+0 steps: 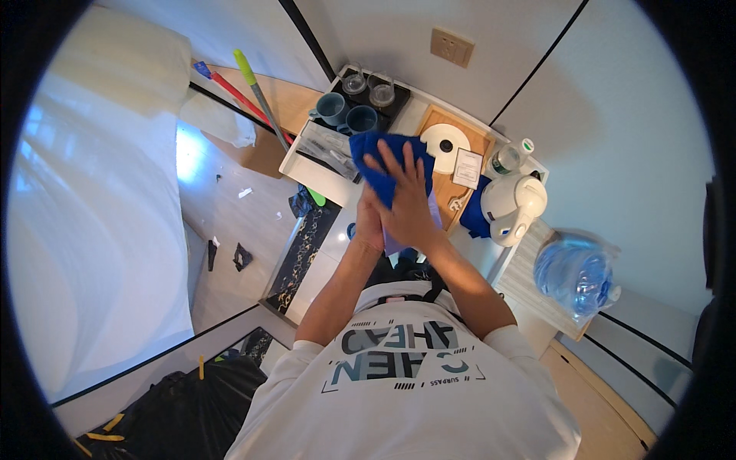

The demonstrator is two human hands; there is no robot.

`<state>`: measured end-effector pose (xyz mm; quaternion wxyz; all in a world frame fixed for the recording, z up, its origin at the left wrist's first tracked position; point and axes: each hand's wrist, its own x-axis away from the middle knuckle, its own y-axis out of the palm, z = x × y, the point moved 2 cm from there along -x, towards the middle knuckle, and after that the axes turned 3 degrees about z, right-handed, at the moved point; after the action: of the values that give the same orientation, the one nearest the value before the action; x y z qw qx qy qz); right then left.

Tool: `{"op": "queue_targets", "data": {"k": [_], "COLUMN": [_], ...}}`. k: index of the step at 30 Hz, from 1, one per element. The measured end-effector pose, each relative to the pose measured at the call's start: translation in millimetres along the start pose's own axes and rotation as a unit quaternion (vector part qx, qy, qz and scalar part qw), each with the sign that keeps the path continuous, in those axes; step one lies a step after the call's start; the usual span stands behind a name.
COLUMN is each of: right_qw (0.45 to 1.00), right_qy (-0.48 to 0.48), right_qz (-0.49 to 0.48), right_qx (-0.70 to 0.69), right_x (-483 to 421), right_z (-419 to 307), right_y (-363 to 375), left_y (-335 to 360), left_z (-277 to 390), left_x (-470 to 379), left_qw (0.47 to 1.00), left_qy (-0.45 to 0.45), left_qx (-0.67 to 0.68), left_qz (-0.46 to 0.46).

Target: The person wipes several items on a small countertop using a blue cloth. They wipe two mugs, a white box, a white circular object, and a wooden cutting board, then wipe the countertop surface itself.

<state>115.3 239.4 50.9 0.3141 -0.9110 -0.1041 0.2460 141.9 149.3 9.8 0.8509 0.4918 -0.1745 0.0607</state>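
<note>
Between my two hands, above the front edge of a white tray table, is a dark blue cloth (376, 167). My right hand (408, 198) lies over the cloth with its fingers spread and its palm pressing on it. Under the cloth, my left hand (370, 218) supports it, its fingers mostly hidden. A light purple sheet or cloth (395, 244) hangs below my right palm; what holds it is hidden. Just beyond sit two blue-grey mugs (361, 119) and a wooden tray (443, 192) with a white round plate-like item (454, 138) and a small card (467, 168).
On the right stand a white electric kettle (512, 201), a small plastic bottle (509, 158) and a large blue water jug (575, 276). Glass cups (381, 94) rest at the back. To the left are long red and green-grey handles (267, 106) and a white-covered bed (103, 201).
</note>
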Motion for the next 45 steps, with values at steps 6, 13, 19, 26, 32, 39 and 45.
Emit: {"op": "queue_targets", "data": {"k": [6, 13, 19, 26, 32, 39, 45], "right_qw": [1.0, 0.997, 0.998, 0.999, 0.998, 0.997, 0.99], "right_qy": [-0.003, -0.061, -0.06, 0.031, 0.054, 0.036, 0.036], "right_qz": [-0.006, -0.036, 0.03, 0.033, 0.014, -0.027, -0.114], "right_qx": [-0.016, -0.024, -0.003, 0.011, -0.007, -0.056, -0.074], "right_x": [-9.5, 18.9, -28.0, -38.1, 9.9, 57.3, 54.2], "right_z": [-11.7, -46.4, -27.4, -12.2, -28.2, -66.5, -54.9], "right_y": [0.5, 9.5, 13.6, 14.3, 28.7, 26.3, 46.8], "left_y": [-5.4, -24.2, 1.0, 8.9, -16.5, -58.6, -88.8], "left_z": [16.3, 37.4, 36.4, 29.7, 48.4, 33.7, 30.6], "left_x": [-2.8, -8.8, -1.7, 0.5, -10.3, -4.8, 10.7], "left_qw": [0.996, 0.996, 0.997, 0.993, 0.969, 0.99, 0.985], "left_qy": [-0.013, 0.054, 0.079, 0.081, 0.095, 0.079, 0.044], "left_qx": [0.071, 0.06, 0.019, 0.079, 0.167, 0.014, -0.009], "left_qz": [-0.042, -0.032, 0.002, -0.04, -0.156, 0.12, 0.165]}}
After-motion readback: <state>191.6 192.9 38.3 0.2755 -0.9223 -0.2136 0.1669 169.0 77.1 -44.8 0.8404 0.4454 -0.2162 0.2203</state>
